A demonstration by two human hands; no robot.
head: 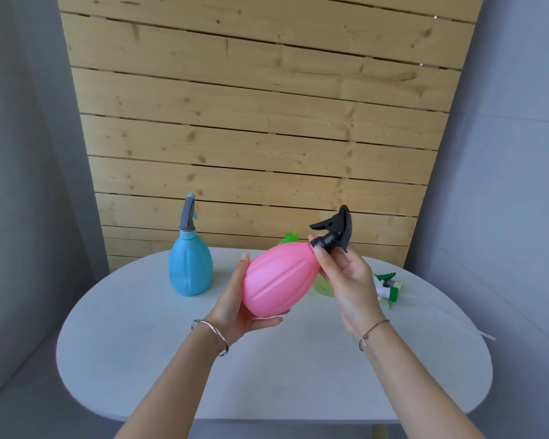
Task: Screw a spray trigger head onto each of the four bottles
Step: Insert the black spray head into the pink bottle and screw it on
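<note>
A pink bottle is held tilted above the table, neck pointing up and right. My left hand cups its base from below. A black trigger head sits on the pink bottle's neck, and my right hand pinches its black collar with thumb and fingers. A blue bottle stands upright at the back left with a grey trigger head on it. A green bottle with an open neck stands behind the pink one, mostly hidden. A green and white trigger head lies on the table to the right.
The white oval table ends at a wooden slat wall behind. A thin clear dip tube runs from the green trigger head toward the table's right edge. Grey walls stand on both sides.
</note>
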